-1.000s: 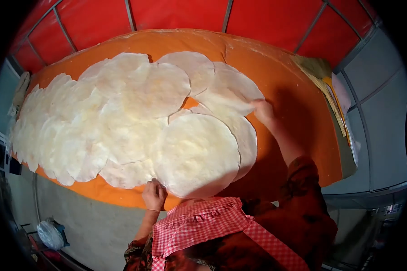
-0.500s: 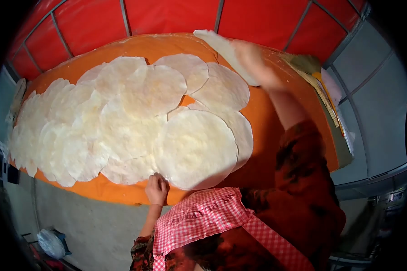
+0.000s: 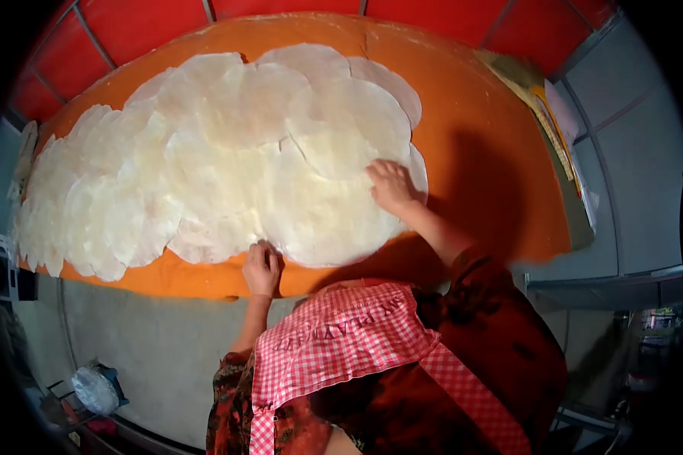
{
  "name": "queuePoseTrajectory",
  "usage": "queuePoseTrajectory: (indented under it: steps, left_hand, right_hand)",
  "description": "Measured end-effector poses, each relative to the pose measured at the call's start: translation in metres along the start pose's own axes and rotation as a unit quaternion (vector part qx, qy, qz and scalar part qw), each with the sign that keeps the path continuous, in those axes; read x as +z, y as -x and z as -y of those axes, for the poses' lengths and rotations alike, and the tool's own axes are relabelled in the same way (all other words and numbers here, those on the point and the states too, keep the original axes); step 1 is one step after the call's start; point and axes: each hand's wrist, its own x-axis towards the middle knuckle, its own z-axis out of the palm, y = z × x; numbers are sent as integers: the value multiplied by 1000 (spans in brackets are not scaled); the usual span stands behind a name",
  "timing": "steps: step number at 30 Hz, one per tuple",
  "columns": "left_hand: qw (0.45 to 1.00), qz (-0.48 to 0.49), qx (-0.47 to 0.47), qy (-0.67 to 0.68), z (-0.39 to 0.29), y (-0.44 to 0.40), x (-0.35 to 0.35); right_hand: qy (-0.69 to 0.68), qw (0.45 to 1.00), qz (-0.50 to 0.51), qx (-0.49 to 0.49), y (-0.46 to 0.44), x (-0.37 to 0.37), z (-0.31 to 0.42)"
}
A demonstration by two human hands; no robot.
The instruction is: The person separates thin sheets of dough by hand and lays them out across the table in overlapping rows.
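Note:
Thin round pale sheets (image 3: pixel 228 152) overlap one another across the orange cloth (image 3: pixel 463 98). My left hand (image 3: pixel 261 268) is closed at the near edge of the sheets, its fingertips pressed together; what they hold, if anything, is too small to make out. My right hand (image 3: pixel 391 184) lies on the right part of the sheets with its fingers spread. Beneath and beyond it a large sheet (image 3: pixel 349 121) covers parts of the others. A small slit-like gap shows between sheets near the middle.
A red panel with metal bars (image 3: pixel 281 6) stands behind the cloth. Folded cloths and a yellow strip (image 3: pixel 558 121) lie at the right end. A plastic-wrapped bundle (image 3: pixel 95 390) is at the lower left, above the grey floor (image 3: pixel 167 334).
The sheet lifted at the far side by my right hand now lies over the right-hand sheets. My right hand has come nearer and opened. The view has tilted downward.

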Motion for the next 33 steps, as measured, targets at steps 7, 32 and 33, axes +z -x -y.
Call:
queuePoseTrajectory:
  steps: [7,32,33]
  left_hand:
    - [1000,-16,-1,1,-13,-2,-3]
    - [961,105,-239,88,16,-7,22]
    - [961,99,-248,78,22,-6,28]
  right_hand:
    - [-83,982,-91,146,82,-12,-28]
    - [-621,493,-61,606,112,17,-39]
    - [-613,524,-78,585,114,18,-42]
